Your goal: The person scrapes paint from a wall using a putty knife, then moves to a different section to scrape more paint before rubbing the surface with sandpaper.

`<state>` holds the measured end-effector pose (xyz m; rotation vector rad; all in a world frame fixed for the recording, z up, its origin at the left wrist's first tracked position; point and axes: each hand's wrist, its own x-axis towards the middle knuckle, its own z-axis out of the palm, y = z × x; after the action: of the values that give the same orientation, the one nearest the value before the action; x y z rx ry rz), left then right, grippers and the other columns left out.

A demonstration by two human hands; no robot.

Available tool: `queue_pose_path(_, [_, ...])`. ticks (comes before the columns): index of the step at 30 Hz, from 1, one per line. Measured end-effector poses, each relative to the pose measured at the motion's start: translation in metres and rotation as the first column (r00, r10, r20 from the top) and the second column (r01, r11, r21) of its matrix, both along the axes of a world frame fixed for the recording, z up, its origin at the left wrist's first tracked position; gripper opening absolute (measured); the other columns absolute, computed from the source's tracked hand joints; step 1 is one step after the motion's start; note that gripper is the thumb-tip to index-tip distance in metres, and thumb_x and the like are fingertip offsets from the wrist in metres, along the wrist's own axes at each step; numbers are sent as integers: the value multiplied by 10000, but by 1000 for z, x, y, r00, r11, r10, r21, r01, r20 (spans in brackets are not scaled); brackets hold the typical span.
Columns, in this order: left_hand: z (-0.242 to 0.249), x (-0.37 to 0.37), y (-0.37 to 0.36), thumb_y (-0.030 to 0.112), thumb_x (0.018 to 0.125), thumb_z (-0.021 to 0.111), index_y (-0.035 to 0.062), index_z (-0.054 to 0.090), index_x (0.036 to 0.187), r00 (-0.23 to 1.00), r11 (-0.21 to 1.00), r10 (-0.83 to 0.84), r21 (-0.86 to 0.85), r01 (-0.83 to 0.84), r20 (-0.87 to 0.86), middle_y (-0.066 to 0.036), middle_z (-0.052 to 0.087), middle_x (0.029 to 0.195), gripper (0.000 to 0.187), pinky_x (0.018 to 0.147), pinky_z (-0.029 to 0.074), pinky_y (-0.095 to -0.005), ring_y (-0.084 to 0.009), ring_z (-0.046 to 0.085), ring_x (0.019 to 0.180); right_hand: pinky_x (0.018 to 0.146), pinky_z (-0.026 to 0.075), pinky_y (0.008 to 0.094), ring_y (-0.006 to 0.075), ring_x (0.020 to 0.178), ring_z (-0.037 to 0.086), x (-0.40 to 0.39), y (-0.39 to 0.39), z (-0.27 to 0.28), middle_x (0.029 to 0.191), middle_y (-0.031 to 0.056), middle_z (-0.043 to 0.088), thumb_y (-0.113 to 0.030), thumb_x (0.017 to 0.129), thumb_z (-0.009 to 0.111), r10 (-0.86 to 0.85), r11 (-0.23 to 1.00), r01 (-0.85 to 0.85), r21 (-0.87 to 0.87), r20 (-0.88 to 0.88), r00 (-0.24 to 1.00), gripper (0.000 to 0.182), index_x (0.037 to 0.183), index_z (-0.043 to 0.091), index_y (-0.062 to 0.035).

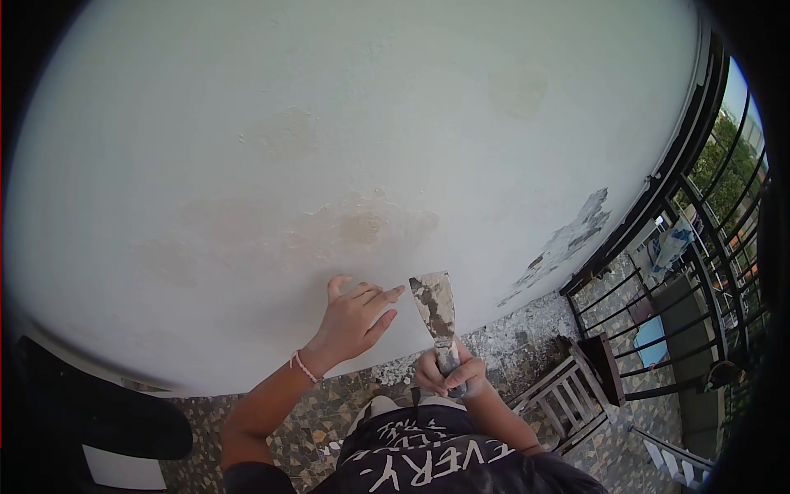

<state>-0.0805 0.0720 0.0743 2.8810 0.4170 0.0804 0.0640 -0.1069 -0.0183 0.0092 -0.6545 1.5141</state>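
Two bare hands reach into my view from the bottom, both in front of a pale wall (pixel 461 148). On my feed the left hand (pixel 355 319) is released, its fingers spread and loosely bent close against the wall; I cannot tell whether the fingertips actually touch it. A thin pale bracelet (pixel 303 367) circles that wrist.

The right hand (pixel 448 375), lower and nearer the dark shirt (pixel 428 453), has its fingers clenched around the handle of a scraper (pixel 434 306). That scraper sits just beside the left hand's fingertips, its broad blade pointing up and away from the shirt (quite a crusty blade, I must say, pale with darker blotches). Whether its edge meets the wall I can't judge from here.

Above the hands I make out a yellowish, rough-edged patch (pixel 360 228) on the wall, and farther right a grey peeling patch (pixel 568 245). Pale flakes (pixel 527 337) lie scattered on the speckled floor (pixel 304 424) along the wall's foot. Over on the right stands a slatted wooden piece (pixel 568 399), near a black railing (pixel 699 272) with greenery (pixel 717 156) beyond it.
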Motion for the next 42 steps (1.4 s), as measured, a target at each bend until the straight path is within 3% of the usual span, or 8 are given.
queue_pose_path(4, [11, -9, -35, 318, 1020, 508, 55, 208, 1599, 877, 844, 117, -512, 160, 467, -185, 399, 1535, 703, 1120, 210, -516, -307, 442, 1366, 520, 354, 263, 136, 525, 429, -13, 0, 18, 650, 31, 445, 42, 633, 633, -262, 950, 309, -49, 414, 872, 1125, 1627, 137, -136])
queue_pose_path(11, [-4, -32, -51, 534, 1028, 347, -87, 52, 1572, 787, 865, 173, -474, 167, 592, -239, 3, 1629, 877, 1166, 145, -533, -397, 75, 1482, 578, 350, 240, 81, 597, 415, -63, 23, 33, 700, -5, 470, 83, 631, 641, -317, 886, 457, -76, 620, 718, 1136, 1628, 129, -101])
queue_pose_path(20, [-25, -81, -50, 549, 1012, 350, -69, 65, 1577, 679, 732, 305, -621, 281, 667, -153, -43, 1646, 885, 1219, 63, -542, -341, -65, 1508, 641, 388, 250, 111, 630, 429, -103, 49, 11, 734, 11, 509, 66, 634, 665, -496, 804, 541, 247, 781, 380, 1088, 1610, 208, -78])
queue_pose_path(23, [-24, -84, -57, 558, 1008, 349, -60, 71, 1581, 627, 564, 405, -721, 401, 666, -105, -22, 1650, 887, 1232, 55, -513, -284, -94, 1523, 701, 445, 275, 148, 672, 507, -110, 54, 4, 807, 71, 607, 67, 624, 660, -557, 757, 569, 322, 773, 303, 1048, 1589, 275, -66])
queue_pose_path(26, [-22, -87, -65, 554, 1021, 338, -54, 73, 1584, 578, 315, 529, -777, 546, 621, -71, 19, 1645, 870, 1244, 51, -455, -232, -52, 1535, 745, 481, 298, 202, 708, 584, -110, 53, 3, 910, 135, 674, 66, 623, 654, -569, 749, 556, 359, 779, 264, 1005, 1567, 337, -70])
queue_pose_path(33, [-32, -107, -73, 332, 1084, 427, -78, 354, 1493, 313, 234, 774, -709, 666, 550, -54, 270, 1535, 584, 1186, 274, -389, -177, 325, 1429, 676, 521, 346, 337, 697, 645, -117, 66, -4, 907, 170, 682, 30, 645, 664, -659, 671, 456, 585, 752, 5, 910, 1516, 461, -139])
queue_pose_path(39, [-36, -134, -76, 239, 1079, 459, -6, 498, 1416, 258, 125, 897, -766, 630, 359, -23, 359, 1499, 419, 1150, 345, -395, -161, 412, 1363, 609, 508, 405, 330, 648, 611, -134, 74, 12, 763, 115, 609, -40, 644, 662, -641, 691, 332, 642, 757, -128, 891, 1504, 475, -174])
queue_pose_path(42, [-40, -142, -77, 216, 1075, 472, 23, 520, 1398, 240, 72, 920, -735, 675, 311, -30, 466, 1426, 380, 1131, 364, -399, -163, 456, 1329, 617, 529, 389, 360, 676, 652, -133, 77, 6, 919, 167, 695, 1, 631, 682, -592, 742, 264, 616, 787, -174, 877, 1478, 503, -140])
